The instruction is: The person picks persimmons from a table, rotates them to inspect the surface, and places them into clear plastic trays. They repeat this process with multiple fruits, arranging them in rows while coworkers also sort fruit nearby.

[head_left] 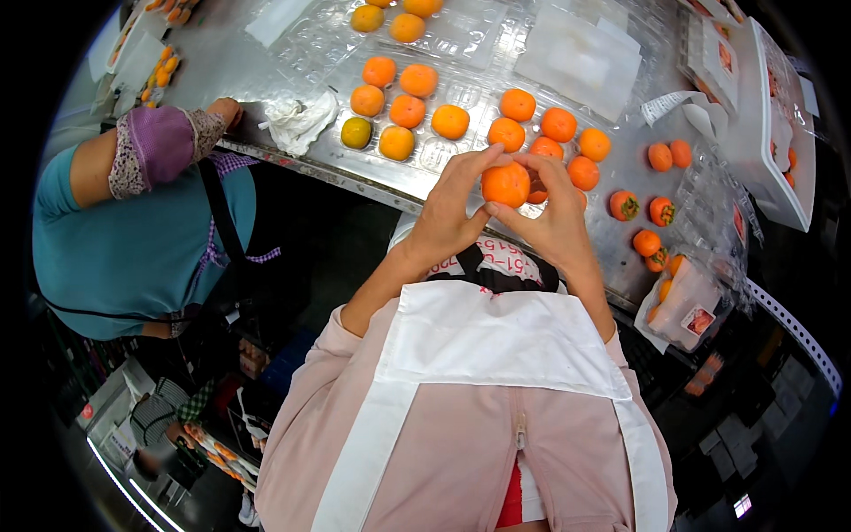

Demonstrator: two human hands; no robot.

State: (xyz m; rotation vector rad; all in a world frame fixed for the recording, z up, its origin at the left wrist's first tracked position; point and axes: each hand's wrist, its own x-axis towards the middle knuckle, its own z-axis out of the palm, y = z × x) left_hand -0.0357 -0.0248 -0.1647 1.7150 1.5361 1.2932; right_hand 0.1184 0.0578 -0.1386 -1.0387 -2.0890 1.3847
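Between both hands I hold one orange persimmon (506, 185) above the front edge of the metal table. My left hand (450, 206) grips its left side with thumb and fingers. On its other side, my right hand (557, 213) closes round it in the same way. Just beyond my hands, several persimmons (517, 105) sit in a clear plastic tray (437, 152), partly hidden by my fingers. To the left in the trays lie more persimmons (407, 111), among them a greenish one (356, 132).
Loose persimmons (624, 205) with green calyxes lie right of my hands, near a filled clear clamshell pack (687, 310). A white bin (780, 124) stands far right. A crumpled white cloth (300, 121) lies at the left table edge (328, 173), beside a co-worker in teal (146, 239).
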